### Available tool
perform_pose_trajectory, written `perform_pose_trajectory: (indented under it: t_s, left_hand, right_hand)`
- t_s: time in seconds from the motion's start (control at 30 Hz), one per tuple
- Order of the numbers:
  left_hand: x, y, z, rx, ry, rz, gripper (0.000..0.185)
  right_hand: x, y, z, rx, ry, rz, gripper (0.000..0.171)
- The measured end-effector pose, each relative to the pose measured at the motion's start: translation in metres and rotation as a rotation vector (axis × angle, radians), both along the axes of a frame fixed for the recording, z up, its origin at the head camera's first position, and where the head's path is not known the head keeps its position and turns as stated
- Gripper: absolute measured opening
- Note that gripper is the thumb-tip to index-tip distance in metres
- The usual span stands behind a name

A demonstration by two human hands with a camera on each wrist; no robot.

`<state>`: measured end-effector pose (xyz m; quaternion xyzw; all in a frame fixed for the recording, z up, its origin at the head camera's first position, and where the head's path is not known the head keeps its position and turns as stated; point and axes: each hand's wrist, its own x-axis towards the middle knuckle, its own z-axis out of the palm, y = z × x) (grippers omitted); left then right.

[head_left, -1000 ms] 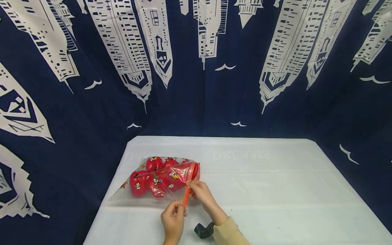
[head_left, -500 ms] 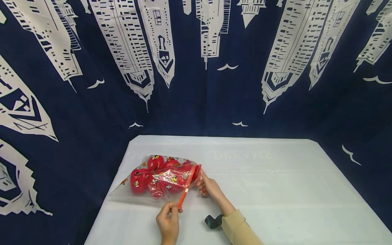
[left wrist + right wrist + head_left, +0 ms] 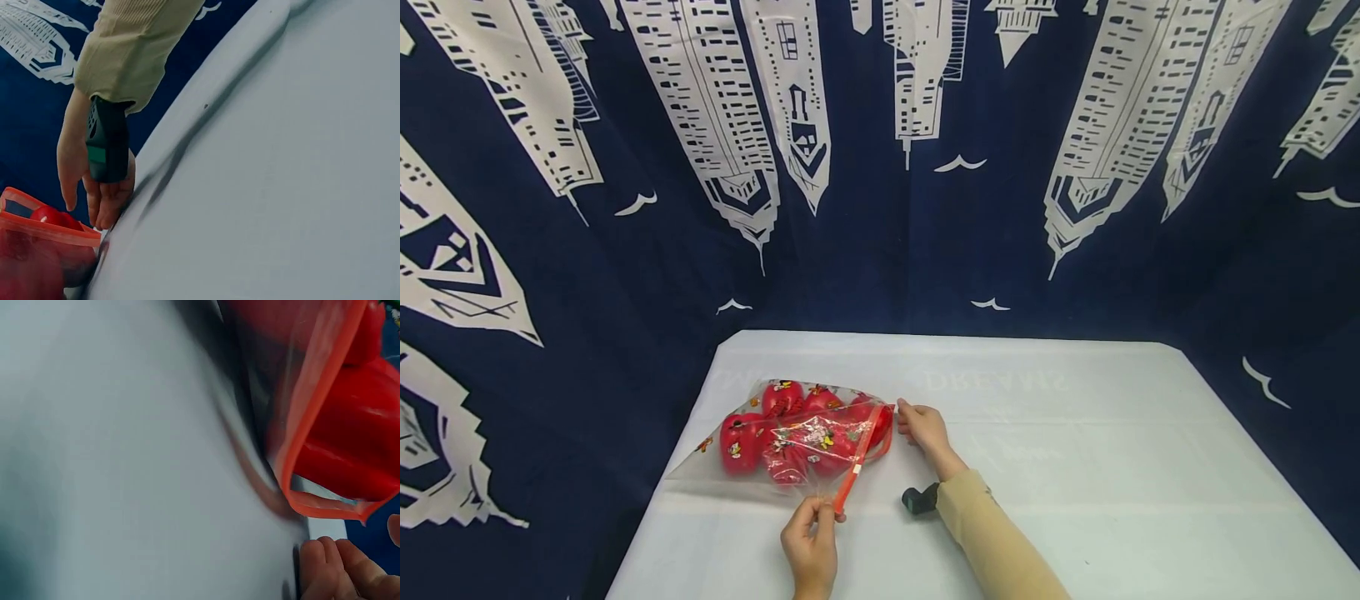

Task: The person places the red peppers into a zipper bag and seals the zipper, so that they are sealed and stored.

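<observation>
A clear plastic zip bag (image 3: 752, 485) with cartoon prints lies on the white table, holding several red bell peppers (image 3: 741, 446). An orange strip (image 3: 852, 471) edges its mouth, which gapes toward the right. My left hand (image 3: 812, 537) pinches the near end of that strip between thumb and fingers. At the far corner of the mouth, my right hand (image 3: 927, 429) has its fingertips right beside the edge. The right wrist view shows its fingers (image 3: 325, 569) loosely bent below the orange corner, apart from it, and glossy red peppers (image 3: 356, 431) inside the opening.
The white table (image 3: 1075, 467) extends to the right of the bag. A dark blue cloth (image 3: 880, 275) with white building prints hangs behind and at the sides. A black wrist camera (image 3: 920, 500) sits on the right wrist, below a beige sleeve (image 3: 992, 533).
My right hand has left the near part of the orange strip and moved up along the mouth to its far corner. The left hand keeps its pinch, shifted slightly left; the mouth gapes wider.
</observation>
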<state>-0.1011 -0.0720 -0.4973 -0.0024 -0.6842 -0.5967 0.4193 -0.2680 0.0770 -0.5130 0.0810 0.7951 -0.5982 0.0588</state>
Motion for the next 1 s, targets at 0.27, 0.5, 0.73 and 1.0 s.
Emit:
perform_pose_trajectory:
  t_s: [0.27,0.5,0.73,1.0]
  left_hand:
    - [0.0,-0.002,0.001,0.006,-0.015,0.005,0.025]
    - [0.001,-0.005,0.0,0.01,-0.037,0.022,0.025]
    - [0.0,-0.008,-0.002,0.028,-0.098,0.009,0.023]
    - [-0.008,-0.015,-0.007,0.04,-0.236,0.001,0.02]
  right_hand:
    - [-0.008,-0.012,-0.003,-0.119,-0.028,0.016,0.044]
    - [-0.01,-0.015,-0.004,-0.268,-0.097,-0.019,0.034]
    - [-0.008,-0.007,-0.007,-0.312,-0.121,-0.105,0.033]
    - [-0.005,0.004,-0.01,-0.371,-0.122,-0.203,0.029]
